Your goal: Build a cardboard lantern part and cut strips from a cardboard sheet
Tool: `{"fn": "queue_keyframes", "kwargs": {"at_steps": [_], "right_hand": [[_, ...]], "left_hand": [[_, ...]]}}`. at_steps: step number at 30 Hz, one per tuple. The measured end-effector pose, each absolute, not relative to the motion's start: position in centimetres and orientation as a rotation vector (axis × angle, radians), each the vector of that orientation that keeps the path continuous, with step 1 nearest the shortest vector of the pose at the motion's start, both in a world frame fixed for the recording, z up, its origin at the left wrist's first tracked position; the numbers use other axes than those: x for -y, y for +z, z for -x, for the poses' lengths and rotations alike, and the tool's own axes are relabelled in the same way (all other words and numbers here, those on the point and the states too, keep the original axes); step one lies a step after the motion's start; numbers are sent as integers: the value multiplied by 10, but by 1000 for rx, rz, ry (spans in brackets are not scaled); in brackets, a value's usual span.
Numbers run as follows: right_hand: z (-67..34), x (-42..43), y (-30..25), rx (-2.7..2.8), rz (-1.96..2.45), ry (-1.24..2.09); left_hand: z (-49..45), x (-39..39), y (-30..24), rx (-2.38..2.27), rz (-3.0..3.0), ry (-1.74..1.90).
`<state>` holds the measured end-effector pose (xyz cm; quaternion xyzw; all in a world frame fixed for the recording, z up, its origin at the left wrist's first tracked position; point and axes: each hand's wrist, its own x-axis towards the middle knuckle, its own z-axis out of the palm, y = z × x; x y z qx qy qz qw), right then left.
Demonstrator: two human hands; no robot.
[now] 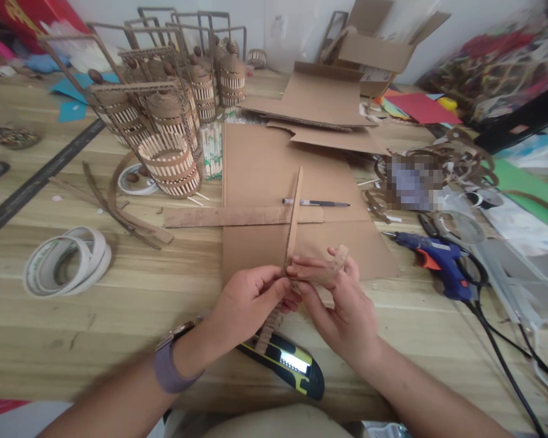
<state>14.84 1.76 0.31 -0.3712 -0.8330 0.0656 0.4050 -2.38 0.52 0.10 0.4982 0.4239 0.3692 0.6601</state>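
Observation:
My left hand (pixel 251 304) pinches a narrow cardboard strip (pixel 295 213) between thumb and fingers. The strip stands out away from me, and its ridged lower end hangs below the hand. My right hand (pixel 340 304) has thumb and fingertips closed on the same strip, just beside the left fingertips. A thin brown paper piece (pixel 341 257) shows by the right fingers; whether it joins the strip I cannot tell. Under the hands lies a black and yellow utility knife (pixel 301 371). Beyond them, a wider cardboard strip (pixel 223 216) and a pen (pixel 322 202) rest on a cardboard sheet (pixel 256 158).
Tape rolls (pixel 64 267) lie at left, near loose brown strips (pixel 119 207). A slatted basket (pixel 171 164) stands before several lantern-like pieces (pixel 159 115). At right are a blue glue gun (pixel 438 258) with its cord and a clear plastic tray (pixel 525 267). Behind is a cardboard box (pixel 374 52).

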Motion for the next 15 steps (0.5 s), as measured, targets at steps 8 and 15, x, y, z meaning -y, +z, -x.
{"fn": "queue_keyframes", "kwargs": {"at_steps": [8, 15], "right_hand": [[-149, -17, 1, 2124, 955, 180], [-149, -17, 6, 2066, 993, 206]], "left_hand": [[24, -5, 6, -1011, -1209, 804], [25, -2, 5, -998, -1219, 768]]}}
